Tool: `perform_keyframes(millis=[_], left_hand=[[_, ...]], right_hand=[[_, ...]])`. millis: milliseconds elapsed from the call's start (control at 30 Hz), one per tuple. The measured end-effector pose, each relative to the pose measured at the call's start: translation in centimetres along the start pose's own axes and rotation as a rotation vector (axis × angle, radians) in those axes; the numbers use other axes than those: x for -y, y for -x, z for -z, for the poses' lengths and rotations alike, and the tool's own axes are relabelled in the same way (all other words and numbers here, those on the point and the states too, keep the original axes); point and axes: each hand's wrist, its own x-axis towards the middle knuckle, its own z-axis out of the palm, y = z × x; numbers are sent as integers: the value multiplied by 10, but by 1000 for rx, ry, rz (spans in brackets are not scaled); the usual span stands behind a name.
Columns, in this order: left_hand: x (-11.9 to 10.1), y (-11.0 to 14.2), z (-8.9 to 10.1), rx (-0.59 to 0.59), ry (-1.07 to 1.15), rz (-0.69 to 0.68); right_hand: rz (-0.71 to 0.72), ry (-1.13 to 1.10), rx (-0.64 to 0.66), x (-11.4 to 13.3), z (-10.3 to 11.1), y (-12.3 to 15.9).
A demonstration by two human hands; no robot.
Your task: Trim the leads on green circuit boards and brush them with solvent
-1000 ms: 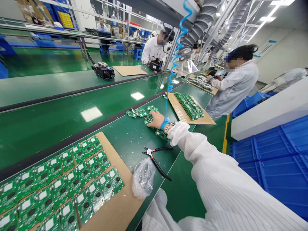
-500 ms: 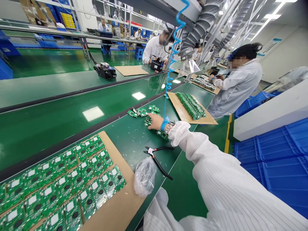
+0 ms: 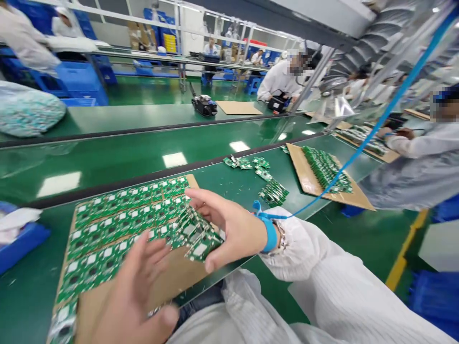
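My right hand (image 3: pixel 233 224), with a blue wrist strap (image 3: pixel 268 229) on it, is wrapped round a small stack of green circuit boards (image 3: pixel 199 234). It holds them above the front right part of a cardboard sheet (image 3: pixel 179 272). On that sheet, rows of circuit boards (image 3: pixel 118 215) lie flat, each with a white square and a dark round spot. My left hand (image 3: pixel 132 291), slightly blurred, hovers over the front of the cardboard with fingers apart and nothing in it. A gap separates it from the held boards.
Loose circuit boards (image 3: pixel 274 191) lie on the green bench to the right. Beyond them, another cardboard sheet (image 3: pixel 297 167) carries closely stacked boards. A blue coiled cord (image 3: pixel 362 148) stretches from my wrist to the upper right. A blue bin (image 3: pixel 21 243) stands at left; co-workers sit farther off.
My right hand has come back from the loose boards, carrying a stack toward the cardboard. My left hand has entered the view. The camera has turned left.
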Motion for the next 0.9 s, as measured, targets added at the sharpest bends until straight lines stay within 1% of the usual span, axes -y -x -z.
perform_keyframes(millis=[33, 100, 133, 167, 233, 367, 500, 567, 667, 767, 833, 900], left_hand=[[0, 1, -6, 51, 55, 31], [0, -2, -17, 209, 204, 77], [0, -4, -21, 274, 274, 75], [1, -6, -24, 301, 327, 55], [5, -7, -27, 277, 369, 20], [18, -5, -23, 214, 300, 7], [24, -6, -16, 219, 205, -35], [25, -7, -15, 233, 215, -38], [29, -9, -16, 248, 366, 40], [33, -9, -17, 259, 572, 134], [33, -8, -16, 277, 656, 169], [31, -5, -15, 293, 711, 192]], right_hand=[[6, 2, 11, 5, -13, 1], [1, 51, 4, 10, -30, 5], [2, 83, -10, 11, -36, 8], [5, 114, -26, 11, -41, 11], [10, 158, -54, 8, -47, 18], [-15, 252, -115, -1, -57, 31], [-31, 318, -149, -4, -66, 39], [-68, 330, -150, -3, -69, 41], [-162, 293, -156, 2, -72, 42], [-241, 177, -159, 4, -72, 40], [-271, 110, -159, 3, -68, 40], [-260, 70, -154, 1, -63, 40]])
